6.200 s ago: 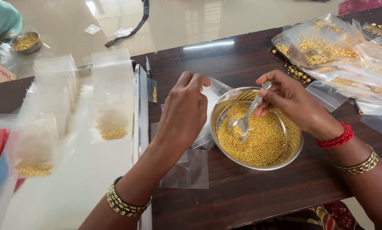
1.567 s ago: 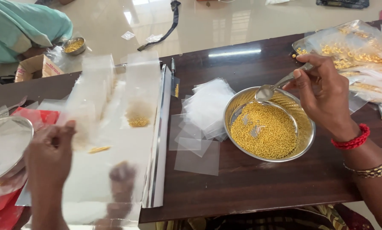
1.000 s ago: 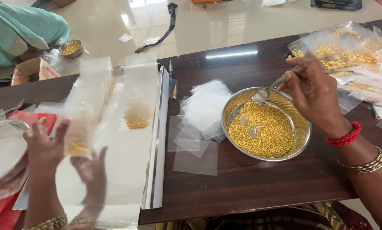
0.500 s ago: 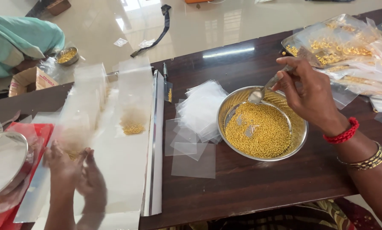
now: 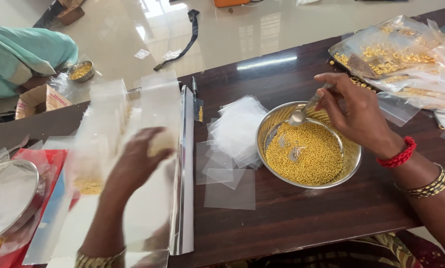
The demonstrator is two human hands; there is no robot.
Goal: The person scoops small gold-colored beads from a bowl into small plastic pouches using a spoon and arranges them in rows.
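At the far left edge of the dark wooden counter (image 5: 292, 218) a round steel plate (image 5: 6, 196) rests on red packaging (image 5: 43, 164), and behind it on the floor sit a brown cardboard box (image 5: 36, 99) and a small steel bowl (image 5: 81, 70) of yellow beads. Clear little pouches (image 5: 108, 111) lie in rows on a silvery sheet (image 5: 183, 173), some showing a pinch of gold beads at the bottom. The left hand (image 5: 135, 164) is blurred over this sheet, fingers curled down onto the pouches; whether it grips one I cannot tell. Right of the sheet a loose heap of empty clear pouches (image 5: 237, 131) lies on the counter, touching the rim of a steel bowl (image 5: 351, 168) filled with tiny gold beads (image 5: 307, 154). The right hand (image 5: 356, 111) hovers over the bowl's far rim, fingers pinched around a steel spoon (image 5: 302, 113) whose scoop hangs just above the beads. At the far right a pile of filled clear packets (image 5: 406, 54) holds gold pieces
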